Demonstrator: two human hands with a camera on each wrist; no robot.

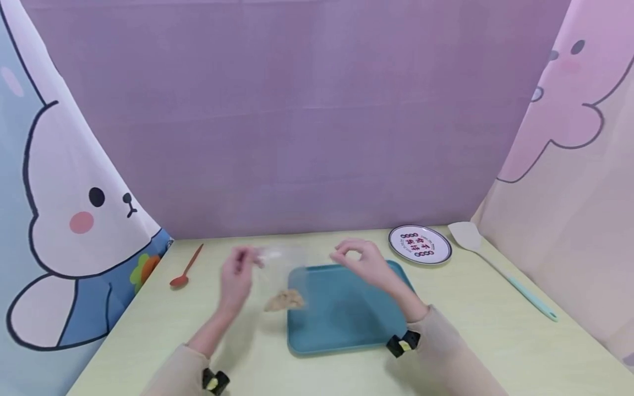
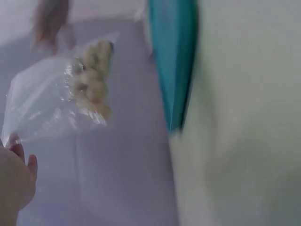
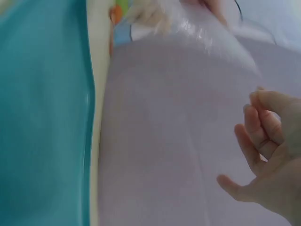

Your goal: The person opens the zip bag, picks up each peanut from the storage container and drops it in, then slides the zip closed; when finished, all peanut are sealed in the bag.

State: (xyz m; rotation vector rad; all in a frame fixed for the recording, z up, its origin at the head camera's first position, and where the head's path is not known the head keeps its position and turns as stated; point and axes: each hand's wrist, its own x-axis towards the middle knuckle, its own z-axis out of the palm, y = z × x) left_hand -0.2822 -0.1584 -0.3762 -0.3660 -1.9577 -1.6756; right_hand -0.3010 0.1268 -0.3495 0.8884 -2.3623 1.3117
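Note:
My left hand (image 1: 236,280) pinches the upper corner of a clear plastic bag (image 1: 271,270), which hangs over the table beside the tray's left edge. Light tan, lumpy pieces (image 2: 94,84) are bunched at the bottom of the bag. Their kind is blurred. My right hand (image 1: 364,264) is raised over the back of the blue-green tray (image 1: 346,308), a short way right of the bag. Its thumb and forefinger curve toward each other in a ring, with nothing visible between them. In the right wrist view its fingers (image 3: 254,125) are loosely bent, close below the bag's edge.
A red spoon (image 1: 180,281) lies at the left of the table. At the back right is a white plate (image 1: 438,239) with a dark rim and red lettering, next to a turner (image 1: 532,297) with a pale green handle. Printed cloth walls enclose the table.

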